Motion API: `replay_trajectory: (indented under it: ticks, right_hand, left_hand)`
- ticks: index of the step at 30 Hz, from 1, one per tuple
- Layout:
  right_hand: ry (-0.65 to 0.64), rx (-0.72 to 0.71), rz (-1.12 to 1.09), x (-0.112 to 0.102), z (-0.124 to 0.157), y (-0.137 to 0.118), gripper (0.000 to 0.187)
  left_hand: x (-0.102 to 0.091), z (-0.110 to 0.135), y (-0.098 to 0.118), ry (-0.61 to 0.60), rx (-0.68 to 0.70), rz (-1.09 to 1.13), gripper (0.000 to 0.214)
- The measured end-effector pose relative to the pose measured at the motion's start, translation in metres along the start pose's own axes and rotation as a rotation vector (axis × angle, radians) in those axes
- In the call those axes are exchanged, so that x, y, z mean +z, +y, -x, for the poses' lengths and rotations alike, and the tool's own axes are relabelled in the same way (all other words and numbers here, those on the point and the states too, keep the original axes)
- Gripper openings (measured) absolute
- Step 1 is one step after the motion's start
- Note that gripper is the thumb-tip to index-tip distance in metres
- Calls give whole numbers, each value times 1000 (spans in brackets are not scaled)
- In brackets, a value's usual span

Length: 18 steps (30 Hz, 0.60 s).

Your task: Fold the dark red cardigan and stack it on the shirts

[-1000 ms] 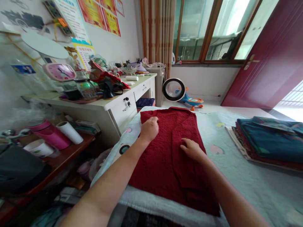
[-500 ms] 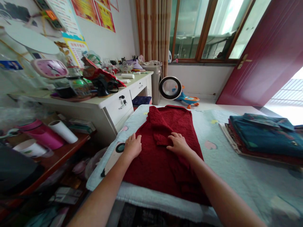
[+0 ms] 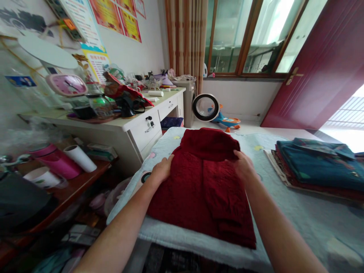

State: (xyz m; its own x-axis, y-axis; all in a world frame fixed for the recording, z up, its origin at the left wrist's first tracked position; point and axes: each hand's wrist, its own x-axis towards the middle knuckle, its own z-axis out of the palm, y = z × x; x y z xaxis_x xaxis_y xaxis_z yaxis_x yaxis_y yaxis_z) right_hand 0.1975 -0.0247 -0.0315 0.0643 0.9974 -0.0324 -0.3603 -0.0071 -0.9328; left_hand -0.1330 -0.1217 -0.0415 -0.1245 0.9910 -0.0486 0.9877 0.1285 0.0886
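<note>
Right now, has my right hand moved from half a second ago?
Yes, your right hand has moved right, closer to the stack of folded clothes.

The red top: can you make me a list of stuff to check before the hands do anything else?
1. Red top lying on the pale blue blanket: ok.
2. Left hand at the top's left edge: ok.
3. Right hand gripping firmly: cannot tell, its fingers are blurred.
4. Cloth smooth: not ok, creases at lower right.
5. Folded clothes pile apart from it: ok.
</note>
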Motion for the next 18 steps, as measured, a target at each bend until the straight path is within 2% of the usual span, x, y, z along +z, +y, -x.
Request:
replay_trajectory:
  ticks: [2,4,6,8,12,14,16,18]
  right_hand:
    - [152,70,-189,-24,-4,-7,9]
    - [243,128,-239,-45,-4,-7,6]
    - [279,194,-216,-61,-2,-3,6]
    - [279,249,-176,-71,1,4,5]
    - [254,245,-87,-75,-2,15,4]
    - [243,226,-51,-70,-9,13,9]
    - [224,212,-35,-62,-18,5,13]
    - [195,183,-32,-54,-28,-9,15]
  left_hand:
    - [-4,0,7,10,81,94,65]
    - [-8,2,12,-29,177,191,71]
    - [-12,7,14,-101,265,260,76]
    - [-16,14,12,-138,308,222,75]
    - [-20,31,4,-169,199,-66,40]
    - [-20,35,4,-200,166,-120,24]
    - [-20,35,7,-177,170,-111,21]
    - [-22,32,11,-101,159,-109,22]
